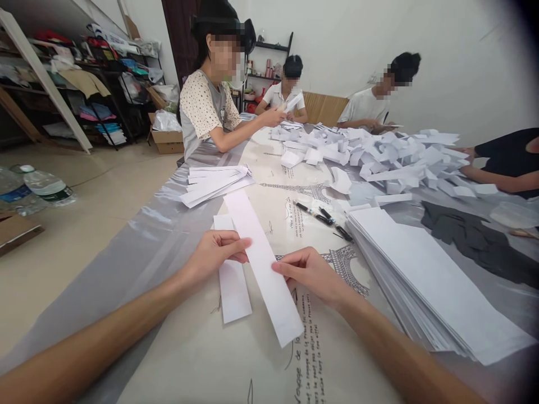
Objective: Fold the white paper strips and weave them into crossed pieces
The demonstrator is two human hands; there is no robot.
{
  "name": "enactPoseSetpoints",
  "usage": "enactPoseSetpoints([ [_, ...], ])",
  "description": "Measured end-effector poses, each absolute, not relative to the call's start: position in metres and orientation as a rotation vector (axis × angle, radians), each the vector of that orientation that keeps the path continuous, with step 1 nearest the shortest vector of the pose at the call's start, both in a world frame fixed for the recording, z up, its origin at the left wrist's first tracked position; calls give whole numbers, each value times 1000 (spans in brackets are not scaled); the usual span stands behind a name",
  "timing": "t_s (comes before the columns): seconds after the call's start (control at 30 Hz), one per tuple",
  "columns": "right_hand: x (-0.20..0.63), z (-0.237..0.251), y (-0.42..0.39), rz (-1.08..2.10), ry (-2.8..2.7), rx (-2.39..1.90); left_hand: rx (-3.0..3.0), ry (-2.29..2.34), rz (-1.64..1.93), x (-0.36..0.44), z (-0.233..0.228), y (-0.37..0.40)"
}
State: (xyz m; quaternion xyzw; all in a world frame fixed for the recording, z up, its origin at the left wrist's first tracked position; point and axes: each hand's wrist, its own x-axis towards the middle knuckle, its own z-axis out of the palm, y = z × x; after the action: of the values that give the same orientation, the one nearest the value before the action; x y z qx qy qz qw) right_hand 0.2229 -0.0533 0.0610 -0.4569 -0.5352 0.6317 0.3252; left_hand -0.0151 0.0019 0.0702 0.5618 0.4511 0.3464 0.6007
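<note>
**paperfold22:** Forearms come in from the bottom corners, and everything sits on this big desk [177, 359] with a grey plastic sheet and an Eiffel Tower print cloth. Biggest thing on it is the stack of white sheets [429, 280] at lower right, then the heap of folded paper pieces [379, 157] in the upper middle, where other people are sitting around working.

**gluestick_g:** And the hands?

**paperfold22:** Both are pinching the same long paper strip [263, 264], dead center of the frame, running diagonally. Left hand [214, 255] has fingers closed on its left edge, right hand [311, 272] grips the right edge. A second strip [231, 280] lies flat on the desk, partly under the left hand.

**gluestick_g:** Anything small?

**paperfold22:** Two black pens [322, 216] just above the right hand, next to the sheet stack. Plastic bottles [37, 188] on the floor, far left.
</note>
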Motion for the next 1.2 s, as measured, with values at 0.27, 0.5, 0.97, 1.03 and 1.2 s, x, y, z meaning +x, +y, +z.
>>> enactPoseSetpoints([
  [0.27, 227, 57, -50, 1643, -1383, -1282, 1224, 1056, 950, -29, 62, 19],
  [0.5, 233, 54, -46, 1583, -1358, -1300, 1107, 1117, 1051, -37, 63, 31],
  [0.97, 239, 62, -46, 1084, -1770, -1322, 1013, 1069, 1045, -41, 55, 41],
  [1.03, 248, 64, -44, 1117, -1818, -1334, 1012, 1052, 1082, -47, 53, 47],
  [1.2, 277, 69, -39, 1201, -2073, -1436, 1203, 1096, 1068, -64, 56, 59],
])
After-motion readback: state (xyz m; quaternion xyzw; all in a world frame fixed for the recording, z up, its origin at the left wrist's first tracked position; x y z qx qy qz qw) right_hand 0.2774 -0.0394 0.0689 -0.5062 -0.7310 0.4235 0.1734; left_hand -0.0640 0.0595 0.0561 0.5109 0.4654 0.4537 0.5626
